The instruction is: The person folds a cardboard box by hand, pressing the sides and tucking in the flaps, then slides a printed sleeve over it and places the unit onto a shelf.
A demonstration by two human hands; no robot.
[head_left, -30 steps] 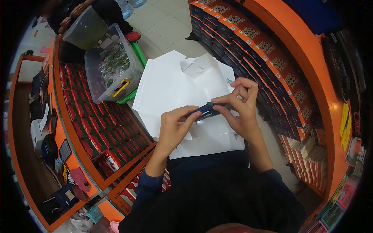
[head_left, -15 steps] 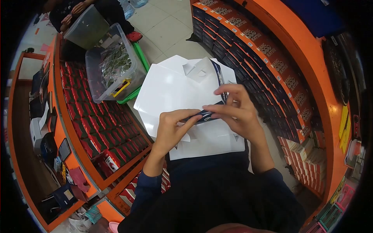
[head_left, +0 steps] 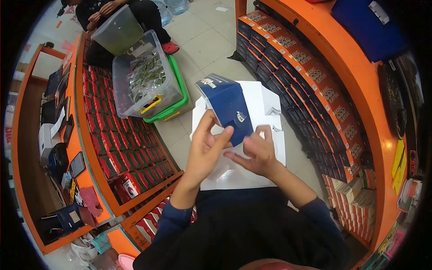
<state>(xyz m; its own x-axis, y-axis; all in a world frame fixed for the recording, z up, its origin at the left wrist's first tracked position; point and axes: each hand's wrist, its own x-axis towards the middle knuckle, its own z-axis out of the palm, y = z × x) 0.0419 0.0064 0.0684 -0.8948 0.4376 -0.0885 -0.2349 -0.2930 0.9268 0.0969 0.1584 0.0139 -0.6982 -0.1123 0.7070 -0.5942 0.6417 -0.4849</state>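
A dark blue printed carton (head_left: 223, 105) stands tilted over my lap, its white inner side showing along the left edge. My left hand (head_left: 204, 150) grips its lower left edge between thumb and fingers. My right hand (head_left: 258, 153) is beside the lower right corner, thumb and fingers apart and slightly smeared by motion. Beneath both hands lies a stack of flat white cardboard sheets (head_left: 256, 173) with cut and folded flaps, partly hidden by the carton.
On the left, red boxes (head_left: 119, 139) stand in rows inside an orange-edged counter. A clear bin (head_left: 173, 96) of small green packets sits ahead of them, near a seated person (head_left: 153, 20). Dark boxes (head_left: 288, 74) fill the right shelf, with white-and-red boxes (head_left: 351, 198) below.
The carton has gone from a flat, edge-on fold over the sheets to raised, with its blue face showing. My right hand has come off it. The view has shifted slightly.
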